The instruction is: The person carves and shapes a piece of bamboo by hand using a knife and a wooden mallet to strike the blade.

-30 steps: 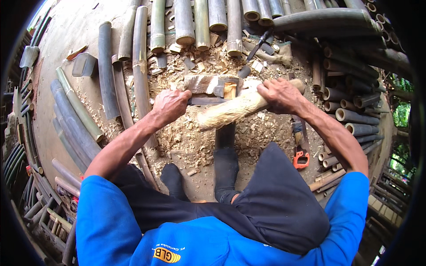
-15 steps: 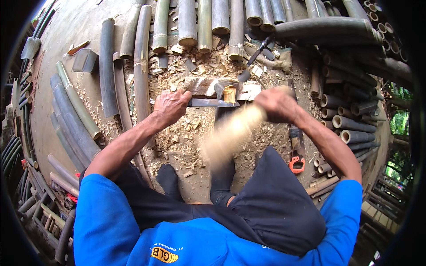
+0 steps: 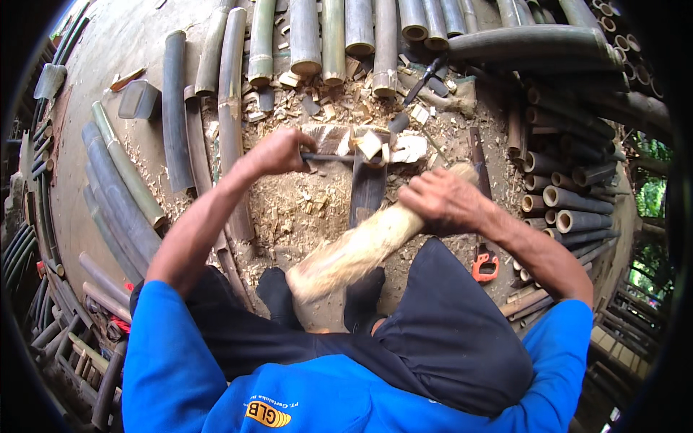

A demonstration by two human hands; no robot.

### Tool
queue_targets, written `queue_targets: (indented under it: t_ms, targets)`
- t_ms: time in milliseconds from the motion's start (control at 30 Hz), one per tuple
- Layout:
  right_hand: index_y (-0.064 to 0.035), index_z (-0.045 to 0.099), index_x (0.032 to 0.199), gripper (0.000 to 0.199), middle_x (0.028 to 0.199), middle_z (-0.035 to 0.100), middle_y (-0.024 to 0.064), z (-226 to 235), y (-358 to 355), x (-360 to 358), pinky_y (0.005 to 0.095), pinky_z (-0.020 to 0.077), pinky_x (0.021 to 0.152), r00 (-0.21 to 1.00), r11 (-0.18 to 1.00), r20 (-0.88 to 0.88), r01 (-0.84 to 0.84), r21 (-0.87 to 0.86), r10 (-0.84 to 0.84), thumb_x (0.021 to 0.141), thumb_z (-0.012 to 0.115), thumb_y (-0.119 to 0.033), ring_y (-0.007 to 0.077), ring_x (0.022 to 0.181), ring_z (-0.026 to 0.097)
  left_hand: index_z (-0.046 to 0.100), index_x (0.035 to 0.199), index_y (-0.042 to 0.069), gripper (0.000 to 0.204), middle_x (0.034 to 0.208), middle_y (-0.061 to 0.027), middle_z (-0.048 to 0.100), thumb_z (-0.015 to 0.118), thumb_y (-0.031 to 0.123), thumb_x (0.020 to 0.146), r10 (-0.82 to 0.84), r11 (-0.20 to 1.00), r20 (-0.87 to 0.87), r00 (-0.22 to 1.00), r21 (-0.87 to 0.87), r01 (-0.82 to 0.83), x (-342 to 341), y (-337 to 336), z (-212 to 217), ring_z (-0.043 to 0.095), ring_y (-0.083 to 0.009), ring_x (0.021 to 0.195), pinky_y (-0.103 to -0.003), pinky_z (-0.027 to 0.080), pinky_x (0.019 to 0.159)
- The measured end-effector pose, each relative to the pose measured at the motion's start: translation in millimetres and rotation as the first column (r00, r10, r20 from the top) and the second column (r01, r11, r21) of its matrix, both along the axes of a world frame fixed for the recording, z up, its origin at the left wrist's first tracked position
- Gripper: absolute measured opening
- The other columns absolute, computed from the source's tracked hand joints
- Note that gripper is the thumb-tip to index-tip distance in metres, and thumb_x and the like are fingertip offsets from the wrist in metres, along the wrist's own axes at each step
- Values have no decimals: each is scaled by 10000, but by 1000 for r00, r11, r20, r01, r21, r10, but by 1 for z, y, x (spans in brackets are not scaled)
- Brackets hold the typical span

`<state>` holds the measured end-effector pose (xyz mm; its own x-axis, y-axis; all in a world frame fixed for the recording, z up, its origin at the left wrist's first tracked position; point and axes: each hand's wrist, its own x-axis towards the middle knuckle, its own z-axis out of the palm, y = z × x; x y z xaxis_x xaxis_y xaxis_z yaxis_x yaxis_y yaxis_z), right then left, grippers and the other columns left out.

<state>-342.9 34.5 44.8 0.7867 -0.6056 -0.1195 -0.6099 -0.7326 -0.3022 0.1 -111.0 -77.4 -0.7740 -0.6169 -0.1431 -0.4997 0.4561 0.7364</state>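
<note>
Bamboo poles [image 3: 307,36] and wood chips [image 3: 303,209] ring both hands [image 3: 278,150].

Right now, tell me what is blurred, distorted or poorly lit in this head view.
Head view: the wooden mallet in the right hand is smeared by motion blur; the left hand on the blade handle is sharp; bamboo poles bow near the fisheye rim; corners go black; daylight is soft, without glare.
</note>
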Motion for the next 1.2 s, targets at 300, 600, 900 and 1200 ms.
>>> queue_targets:
  t_ms: [300, 600, 900, 1200]
  targets:
    - [-23, 483, 1293, 684, 1053, 693, 228, 23, 58, -3, 483, 609, 809, 717, 731, 212, 561, 389, -664, 749, 852, -211, 404, 894, 732, 816, 887, 45, 556, 565, -77, 628, 681, 578, 969, 27, 999, -69, 997, -27, -29, -30, -46, 62, 567, -170, 499, -405, 464, 507]
    - [13, 495, 1361, 627, 1174, 667, 113, 44, 31, 2, 353, 524, 952, 118, 346, 367, 674, 653, -923, 857, 801, -198, 197, 1057, 652, 744, 706, 50, 711, 526, -156, 569, 579, 690, 968, -58, 964, 282, 958, -233, 127, -14, -44, 52, 625, -325, 530, -452, 474, 524]
    - [11, 472, 1400, 658, 1217, 653, 100, 54, 22, 23, 340, 512, 981, 134, 367, 379, 666, 649, -915, 856, 807, -148, 181, 1096, 640, 711, 696, 9, 670, 541, -198, 560, 624, 610, 981, -46, 961, 208, 977, -258, 100, -12, -41, 51, 607, -367, 529, -490, 454, 537]
    - [15, 470, 1406, 659, 1228, 647, 107, 55, 22, 30, 336, 510, 988, 115, 353, 370, 642, 681, -922, 859, 803, -139, 175, 1106, 634, 723, 712, 12, 661, 538, -187, 563, 616, 602, 990, -50, 958, 192, 980, -268, 101, -10, -43, 45, 608, -355, 525, -479, 459, 531]
